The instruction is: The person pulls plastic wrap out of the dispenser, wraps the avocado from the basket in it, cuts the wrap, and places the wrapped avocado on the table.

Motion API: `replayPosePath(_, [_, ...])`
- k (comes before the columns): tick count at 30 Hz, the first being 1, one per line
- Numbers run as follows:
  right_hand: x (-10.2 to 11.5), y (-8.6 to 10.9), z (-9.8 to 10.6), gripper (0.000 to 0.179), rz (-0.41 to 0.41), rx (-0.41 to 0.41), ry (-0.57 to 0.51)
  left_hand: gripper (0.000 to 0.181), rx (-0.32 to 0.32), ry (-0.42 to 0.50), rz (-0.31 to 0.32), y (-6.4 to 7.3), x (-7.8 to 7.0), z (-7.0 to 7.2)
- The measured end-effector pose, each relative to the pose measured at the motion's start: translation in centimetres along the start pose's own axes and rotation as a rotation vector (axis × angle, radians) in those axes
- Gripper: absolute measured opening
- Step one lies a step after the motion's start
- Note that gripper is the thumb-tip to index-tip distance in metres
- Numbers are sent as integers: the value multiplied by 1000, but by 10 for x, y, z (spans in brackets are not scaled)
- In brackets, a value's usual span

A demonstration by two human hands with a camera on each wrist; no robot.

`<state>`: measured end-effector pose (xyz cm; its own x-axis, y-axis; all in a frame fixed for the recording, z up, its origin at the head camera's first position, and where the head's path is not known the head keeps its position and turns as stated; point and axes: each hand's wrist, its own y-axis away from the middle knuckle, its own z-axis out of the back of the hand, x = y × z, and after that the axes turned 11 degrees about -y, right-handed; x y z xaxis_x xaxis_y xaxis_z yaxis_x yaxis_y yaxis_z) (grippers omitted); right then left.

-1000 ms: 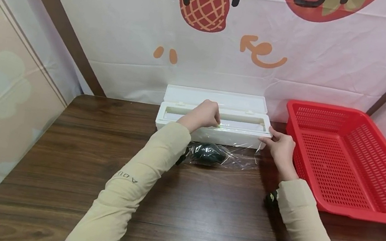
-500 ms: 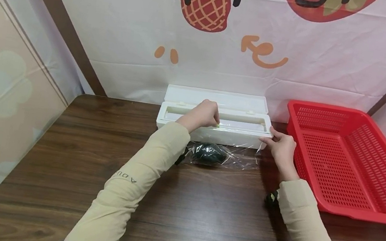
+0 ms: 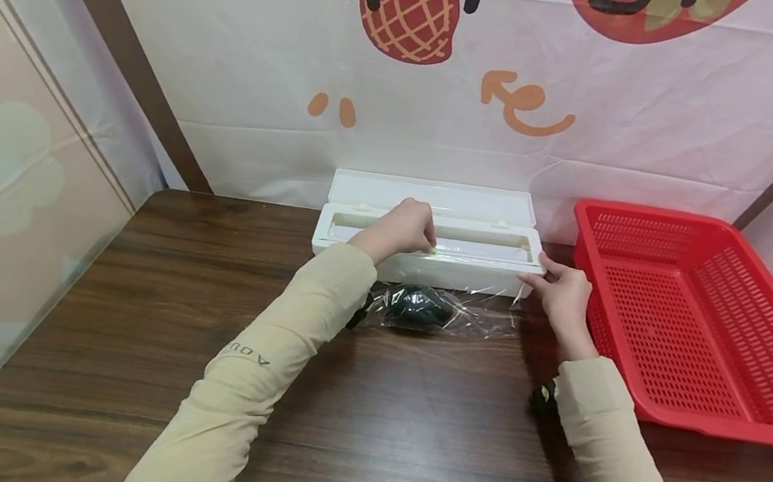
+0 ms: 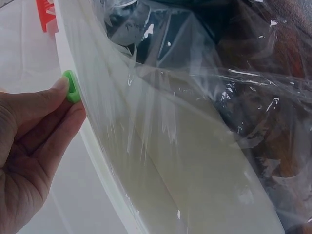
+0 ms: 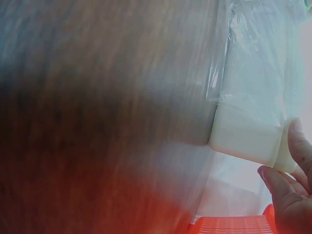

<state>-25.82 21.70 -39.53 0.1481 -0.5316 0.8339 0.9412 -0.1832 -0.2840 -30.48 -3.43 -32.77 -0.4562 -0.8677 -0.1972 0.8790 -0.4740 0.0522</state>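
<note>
A white plastic-wrap dispenser (image 3: 479, 277) lies at the back of the table, its lid (image 3: 439, 197) raised behind it. Thumb and fingers of my left hand (image 3: 399, 230) pinch a small green slider (image 4: 71, 87) on the dispenser's front rim. My right hand (image 3: 565, 299) grips the dispenser's right end, thumb and fingers on its corner, as the right wrist view also shows. Clear plastic wrap (image 4: 165, 117) drapes from the rim down the front. Under the wrap, just in front of the dispenser, is a dark, shiny, rounded object (image 3: 417, 307); its kind cannot be told.
A red plastic basket (image 3: 690, 340) stands on the right, close to my right hand. Behind the dispenser hangs a printed white cloth (image 3: 239, 24). The dark wooden table (image 3: 399, 445) stretches toward me.
My left hand has shifted slightly left along the dispenser's rim with the green slider. My right hand keeps its grip, and the dark object has not moved.
</note>
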Motion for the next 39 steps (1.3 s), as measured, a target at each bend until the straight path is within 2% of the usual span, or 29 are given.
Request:
replayPosePath(19, [-1, -1, 1, 53, -22, 15, 12, 10, 0, 6, 7, 5, 9, 2])
replayPosePath(39, [1, 1, 0, 53, -11, -5, -8, 9, -6, 0, 13, 11, 15, 3])
